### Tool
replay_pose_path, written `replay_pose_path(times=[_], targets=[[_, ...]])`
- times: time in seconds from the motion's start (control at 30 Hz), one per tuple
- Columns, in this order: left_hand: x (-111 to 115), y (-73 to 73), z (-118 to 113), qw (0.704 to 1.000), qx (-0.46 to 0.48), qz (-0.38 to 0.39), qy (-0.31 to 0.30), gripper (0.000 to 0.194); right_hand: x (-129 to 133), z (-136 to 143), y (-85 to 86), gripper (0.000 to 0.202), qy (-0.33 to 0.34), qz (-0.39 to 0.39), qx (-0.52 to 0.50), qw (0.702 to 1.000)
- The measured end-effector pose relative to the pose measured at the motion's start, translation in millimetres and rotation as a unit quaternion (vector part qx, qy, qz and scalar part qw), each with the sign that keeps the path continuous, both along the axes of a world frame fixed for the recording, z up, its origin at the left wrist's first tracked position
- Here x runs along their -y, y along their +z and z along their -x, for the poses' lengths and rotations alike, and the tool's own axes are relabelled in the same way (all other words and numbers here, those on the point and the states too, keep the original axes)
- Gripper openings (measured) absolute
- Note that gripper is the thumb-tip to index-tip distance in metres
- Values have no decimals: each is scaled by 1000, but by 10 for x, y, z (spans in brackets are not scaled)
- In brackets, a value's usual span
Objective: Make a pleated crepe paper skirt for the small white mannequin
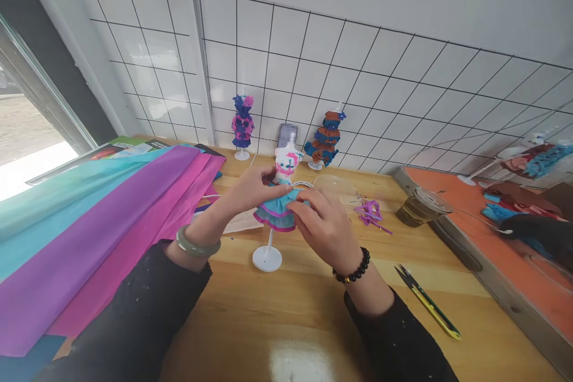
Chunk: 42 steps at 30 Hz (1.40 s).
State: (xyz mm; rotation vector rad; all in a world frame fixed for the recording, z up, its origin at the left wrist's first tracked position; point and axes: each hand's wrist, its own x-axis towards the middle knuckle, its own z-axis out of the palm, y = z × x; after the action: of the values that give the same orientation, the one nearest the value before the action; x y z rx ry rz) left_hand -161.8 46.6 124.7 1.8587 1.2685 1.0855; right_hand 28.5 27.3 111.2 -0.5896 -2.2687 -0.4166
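A small white dress form (pixel 286 166) with pink and blue patches on its torso stands upright on a round white base (pixel 267 258). Around its waist sits a tiered turquoise skirt (pixel 274 215) with purple and magenta edging. My left hand (pixel 253 188), a pale bangle at its wrist, holds the form at the waist, thumb across the skirt's top and fingers partly hidden behind. On the other side my right hand (pixel 326 224), wearing a black bead bracelet, pinches the skirt's right part between thumb and fingertips.
Sheets of turquoise, purple and pink material (pixel 134 221) lie at left. Two decorated forms, purple (pixel 243 125) and brown-blue (pixel 328 138), stand by the tiled wall. Purple scraps (pixel 370 212), a lidded plastic cup (pixel 423 208), yellow-handled snips (pixel 427 301) and an orange surface (pixel 487 250) are at right.
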Motion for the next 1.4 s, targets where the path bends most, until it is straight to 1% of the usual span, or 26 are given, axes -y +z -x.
replay_pose_path(times=[0.1, 0.17, 0.23, 0.4, 0.47, 0.57, 0.67, 0.77, 0.87, 0.97, 1.03, 1.17, 1.4], targets=[[-4, 0, 1, 1000, 23, -2, -4, 35, 11, 14, -22, 21, 22, -57, 7, 998], [-1, 5, 2, 999, 40, 2, -12, 34, 23, 16, -33, 22, 29, -79, 8, 996], [5, 12, 1, 999, 51, 5, -17, 33, 30, 19, -47, 23, 32, -82, 10, 996], [7, 15, 9, 998, 54, 12, -17, 33, 26, 30, -66, 19, 55, -55, 12, 997], [-2, 12, 26, 999, 49, 12, -19, 32, 22, 24, -56, 18, 80, -29, 2, 996], [-9, 18, 59, 998, 39, 13, -51, 31, 14, -7, -23, 23, 104, 58, -73, 990], [4, 33, 72, 994, 35, 24, -102, 31, -8, -51, 14, 26, 77, 167, -142, 973], [20, 45, 61, 989, 41, 31, -137, 32, -42, -93, 39, 24, 48, 276, -128, 951], [24, 48, 46, 987, 49, 18, -153, 32, -73, -127, 49, 19, 31, 340, -116, 933], [15, 43, 43, 988, 39, -2, -149, 31, -89, -148, 51, 14, 9, 356, -115, 927], [6, 37, 46, 989, 25, -11, -148, 29, -91, -150, 52, 12, 6, 360, -113, 926], [-8, 24, 51, 987, 5, -6, -159, 30, -79, -131, 56, 11, -1, 353, -113, 929], [21, 27, 7, 990, -22, -4, -137, 40, -56, -102, 54, 9, -5, 344, -112, 932]])
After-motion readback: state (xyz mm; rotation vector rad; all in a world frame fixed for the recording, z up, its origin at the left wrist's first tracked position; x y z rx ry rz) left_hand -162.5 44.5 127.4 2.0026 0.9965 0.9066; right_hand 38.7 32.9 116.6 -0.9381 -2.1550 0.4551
